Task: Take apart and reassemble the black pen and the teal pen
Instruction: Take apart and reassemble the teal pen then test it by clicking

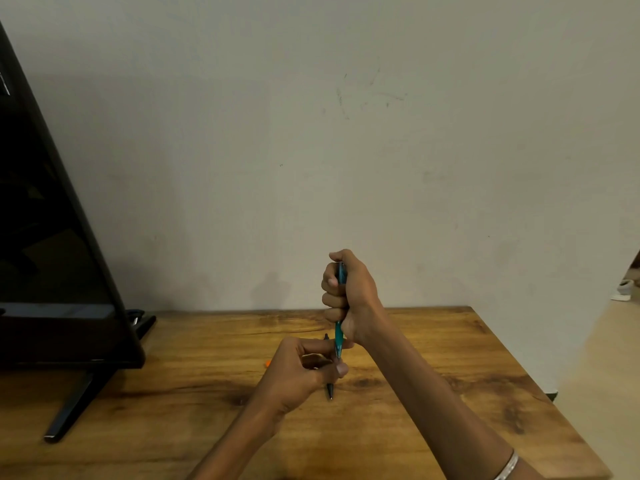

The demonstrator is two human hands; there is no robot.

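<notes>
My right hand (348, 296) grips the teal pen (338, 337) in a fist, holding it upright above the wooden table (450, 393) with its tip pointing down. My left hand (301, 372) pinches the teal pen's lower tip between thumb and index finger. The black pen (329, 389) lies on the table under my left hand; only its two ends show, one past the fingers and one near the thumb.
A dark monitor (52, 237) on a black stand (72, 403) fills the left side. A small orange object (267, 364) lies on the table left of my left hand. The table's right edge drops to the floor; a wall stands behind.
</notes>
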